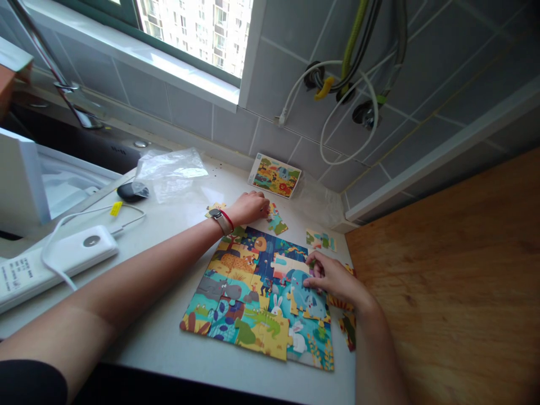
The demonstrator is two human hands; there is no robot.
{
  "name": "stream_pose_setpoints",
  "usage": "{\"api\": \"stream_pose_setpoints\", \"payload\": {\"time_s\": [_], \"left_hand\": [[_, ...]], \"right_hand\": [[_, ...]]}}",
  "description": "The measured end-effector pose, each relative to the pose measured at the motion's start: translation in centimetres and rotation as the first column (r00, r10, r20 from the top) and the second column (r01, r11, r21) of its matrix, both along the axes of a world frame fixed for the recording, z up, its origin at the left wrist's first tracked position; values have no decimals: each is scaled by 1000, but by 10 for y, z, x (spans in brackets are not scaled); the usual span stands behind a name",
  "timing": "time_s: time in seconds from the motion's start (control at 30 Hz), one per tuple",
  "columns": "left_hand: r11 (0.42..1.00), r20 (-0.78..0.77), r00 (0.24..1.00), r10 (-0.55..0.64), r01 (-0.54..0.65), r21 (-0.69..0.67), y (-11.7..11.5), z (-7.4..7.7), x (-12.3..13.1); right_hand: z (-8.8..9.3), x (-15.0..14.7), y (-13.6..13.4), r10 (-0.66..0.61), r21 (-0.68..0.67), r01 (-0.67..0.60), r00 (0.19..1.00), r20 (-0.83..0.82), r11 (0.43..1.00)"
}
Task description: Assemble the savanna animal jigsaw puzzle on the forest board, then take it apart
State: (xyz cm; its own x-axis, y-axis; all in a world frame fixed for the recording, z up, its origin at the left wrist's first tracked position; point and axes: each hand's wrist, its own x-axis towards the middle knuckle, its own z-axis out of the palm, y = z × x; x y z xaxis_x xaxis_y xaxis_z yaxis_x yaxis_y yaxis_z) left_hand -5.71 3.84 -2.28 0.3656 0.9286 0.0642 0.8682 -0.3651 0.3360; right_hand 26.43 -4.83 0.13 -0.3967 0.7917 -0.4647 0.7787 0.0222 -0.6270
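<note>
A colourful animal jigsaw puzzle (253, 298) lies mostly joined on the white counter (169, 337). My left hand (250, 207), with a watch and a red band at the wrist, reaches past the puzzle's far edge; its fingers are curled on a loose piece (276, 220). My right hand (331, 275) rests at the puzzle's right edge, fingers pinched on a piece. More loose pieces lie at the far right (320, 240) and at the near right (348, 329), by my right wrist.
A picture card (275, 175) leans against the tiled wall. A clear plastic bag (171, 171), a black mouse (131, 192), a white power bank (80, 247) with cable and a white box (23, 180) lie left. Wooden floor (455, 281) is right.
</note>
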Motion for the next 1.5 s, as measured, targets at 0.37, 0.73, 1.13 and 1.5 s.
{"api": "stream_pose_setpoints", "payload": {"time_s": [0.37,0.73,1.13,1.5], "left_hand": [[971,70,976,208,-197,-134,11,-9,-6],[943,87,961,263,-237,-234,18,-10,-17],[922,248,923,293,-205,-328,16,17,-34],[894,468,877,111,118,-433,-41,70,-16]], "right_hand": [[-4,5,1,19,27,-21,998,52,999],[-3,4,0,-26,7,26,1000,11,1000],[-15,10,11,-49,173,52,999,-23,984],[-5,-11,9,121,357,-107,992,-18,928]]}}
